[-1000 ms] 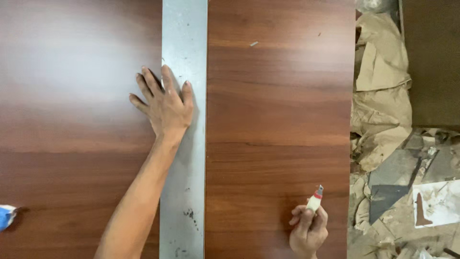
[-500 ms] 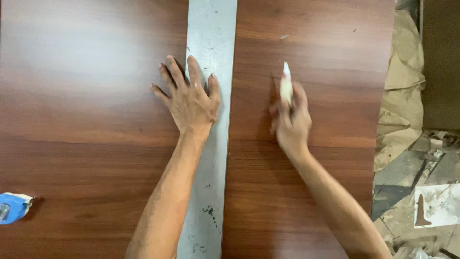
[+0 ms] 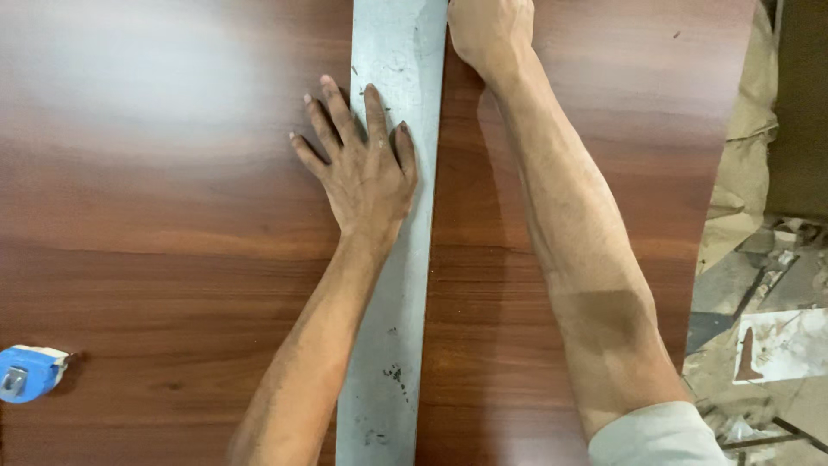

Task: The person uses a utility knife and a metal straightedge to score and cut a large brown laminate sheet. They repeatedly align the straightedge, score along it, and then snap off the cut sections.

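A long, flat grey metal straightedge [image 3: 388,259], scuffed and flecked with dark marks, lies lengthwise across a glossy reddish-brown wood-grain board [image 3: 172,216], running from the near edge to the far edge of view, flush against the surface.

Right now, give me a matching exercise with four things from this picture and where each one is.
Things:
1. left hand
2. right hand
3. blue tape measure
4. metal straightedge

Places:
A. left edge of the wood panel
B. running up the panel's middle
C. flat, fingers spread, partly on the metal strip
D. top edge of view, beside the strip

Pairs: 1-C, 2-D, 3-A, 4-B
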